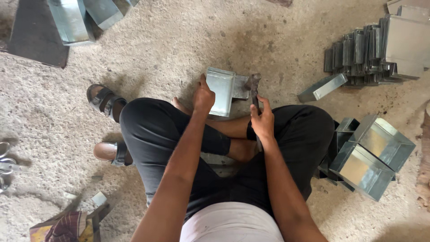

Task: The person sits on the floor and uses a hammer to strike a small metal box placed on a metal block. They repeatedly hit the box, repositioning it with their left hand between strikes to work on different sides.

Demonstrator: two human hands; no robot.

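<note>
The right hand is clamped on a hammer, the left hand grips the light, stiff, sharp-edged metal box by its side.

Shiny sheet-metal box (galvanised look), dull dark iron hammer, rough gritty concrete floor

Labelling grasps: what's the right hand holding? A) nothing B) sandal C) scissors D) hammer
D: the right hand is closed round the handle of a hammer whose head sits at the metal box, which the left hand steadies.
</note>
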